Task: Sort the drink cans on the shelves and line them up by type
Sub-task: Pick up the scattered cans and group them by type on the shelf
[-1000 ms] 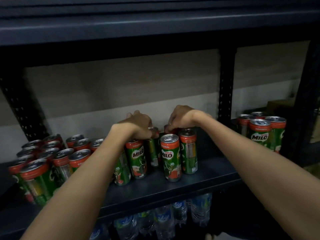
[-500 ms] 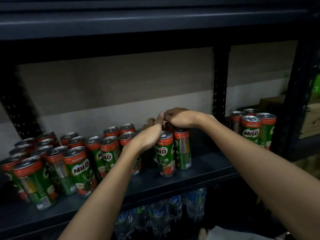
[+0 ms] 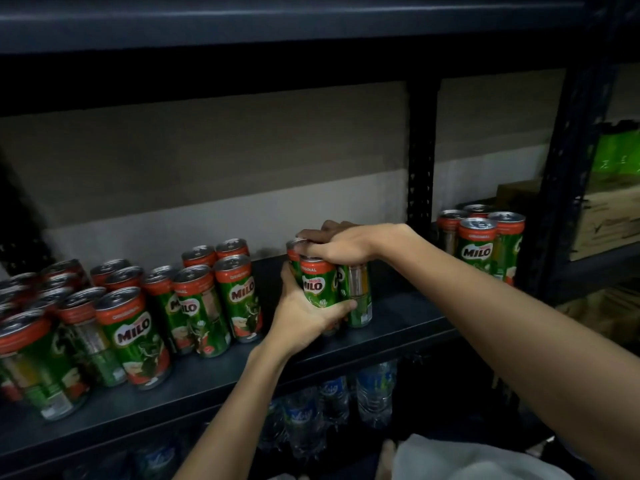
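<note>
**A:** Progress first: how much of your shelf (image 3: pixel 398 327) is sorted?

**B:** Roughly half, going by what shows. You have a large block of Milo cans (image 3: pixel 131 327) standing in loose rows at the lower left of the frame, and a second small group (image 3: pixel 479 244) upright at the right, past the upright post. Every can I can read is the same type, so what looks left is closing the gaps and straightening the rows. The bottles on the shelf below are too dark to judge.

**A:** And the cluster in the centre?

**B:** That is your small cluster of cans (image 3: pixel 317 285), standing at mid-frame, well apart from both groups. Your left hand (image 3: pixel 304 320) is curled around its near side, fingers wrapped across the front can low down. Your right hand (image 3: pixel 341 244) lies over the tops, fingers bent down behind the cans. Both hands are closed on the cluster; how many cans it holds I cannot tell.
</note>
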